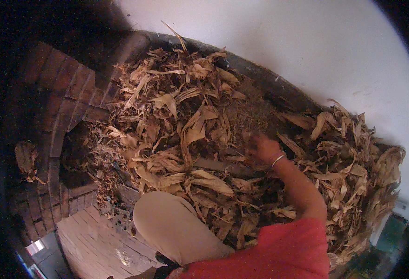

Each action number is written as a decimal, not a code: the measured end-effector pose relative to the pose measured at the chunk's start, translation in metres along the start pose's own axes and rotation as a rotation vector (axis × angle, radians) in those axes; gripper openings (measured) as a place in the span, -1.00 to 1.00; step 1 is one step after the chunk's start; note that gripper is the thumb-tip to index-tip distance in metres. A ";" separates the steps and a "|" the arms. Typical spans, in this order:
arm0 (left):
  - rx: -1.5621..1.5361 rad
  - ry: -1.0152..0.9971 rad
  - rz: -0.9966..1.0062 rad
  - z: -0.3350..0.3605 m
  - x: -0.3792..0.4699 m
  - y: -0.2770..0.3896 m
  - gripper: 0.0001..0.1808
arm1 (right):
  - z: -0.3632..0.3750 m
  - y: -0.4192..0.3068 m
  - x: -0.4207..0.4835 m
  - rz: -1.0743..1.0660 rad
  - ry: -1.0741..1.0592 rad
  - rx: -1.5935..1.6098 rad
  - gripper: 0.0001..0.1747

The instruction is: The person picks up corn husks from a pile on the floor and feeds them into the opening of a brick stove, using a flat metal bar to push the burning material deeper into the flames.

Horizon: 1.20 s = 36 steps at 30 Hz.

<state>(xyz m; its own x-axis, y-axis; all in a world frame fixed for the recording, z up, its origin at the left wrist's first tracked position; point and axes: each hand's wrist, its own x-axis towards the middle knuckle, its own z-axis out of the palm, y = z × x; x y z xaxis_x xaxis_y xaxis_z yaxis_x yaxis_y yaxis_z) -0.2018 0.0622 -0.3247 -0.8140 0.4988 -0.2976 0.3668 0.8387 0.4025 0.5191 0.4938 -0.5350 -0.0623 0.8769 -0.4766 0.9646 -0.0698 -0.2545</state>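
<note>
My right hand [264,149], with a pale bangle [277,159] at the wrist, reaches down into a hollow in a large heap of dry corn husks [204,129]. Its fingers are blurred against brown crumbled debris [249,104], so whether they grip anything cannot be made out. Just left of the hand, a flat greyish-brown strip [225,167], perhaps wood, lies half buried among the husks. My left hand is out of view.
A white wall [295,45] with a dark lower band [253,69] bounds the heap behind. Brickwork [75,83] stands on the left, with a paved floor [96,240] below. My bent knee [166,216] is against the heap's near side. A green object [391,232] sits far right.
</note>
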 end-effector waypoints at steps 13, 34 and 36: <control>0.071 0.006 -0.116 0.009 -0.018 0.038 -0.76 | -0.040 0.093 0.079 0.408 0.429 0.030 -0.41; 0.070 -0.038 0.048 0.007 -0.012 0.030 -0.70 | 0.006 0.084 0.079 0.438 0.210 -0.378 -0.56; 0.095 -0.029 0.066 0.006 -0.016 0.031 -0.71 | 0.009 0.076 0.079 0.470 0.147 -0.342 -0.54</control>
<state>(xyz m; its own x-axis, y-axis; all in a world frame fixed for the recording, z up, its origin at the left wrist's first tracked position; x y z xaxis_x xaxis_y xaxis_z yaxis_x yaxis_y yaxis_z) -0.1748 0.0817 -0.3124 -0.7737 0.5584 -0.2992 0.4612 0.8203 0.3382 0.5852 0.5537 -0.6002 0.4039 0.8474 -0.3447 0.9093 -0.3307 0.2526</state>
